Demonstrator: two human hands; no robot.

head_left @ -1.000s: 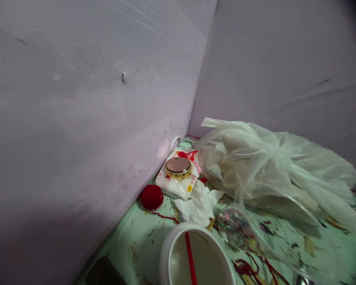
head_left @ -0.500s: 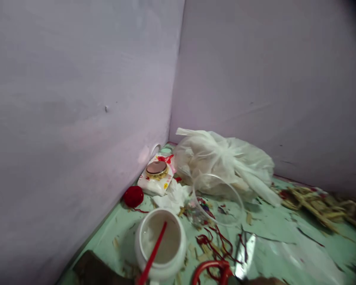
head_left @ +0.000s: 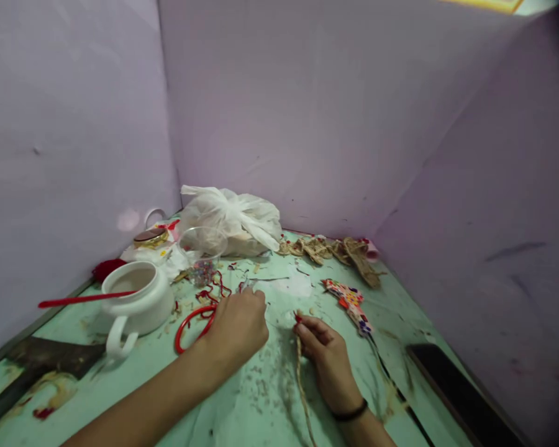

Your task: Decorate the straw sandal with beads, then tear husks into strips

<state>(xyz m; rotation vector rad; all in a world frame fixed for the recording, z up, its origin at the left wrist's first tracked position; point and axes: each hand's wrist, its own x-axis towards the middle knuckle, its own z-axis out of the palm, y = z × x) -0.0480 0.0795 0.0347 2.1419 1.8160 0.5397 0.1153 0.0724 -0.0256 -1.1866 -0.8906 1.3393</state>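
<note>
Newly visible, the left hand (head_left: 240, 320) curls by red-handled metal scissors (head_left: 184, 321), hold unclear; the right hand (head_left: 327, 357) pinches a tan twisted cord (head_left: 299, 372), apparently reddened only at its tip so far.

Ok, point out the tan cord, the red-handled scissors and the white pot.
Tan cord (head_left: 299, 366): head view, on the upper part of its visible strand.
Red-handled scissors (head_left: 179, 336): head view, on the red loop of the handle.
White pot (head_left: 156, 311): head view, on its outer wall.
</note>
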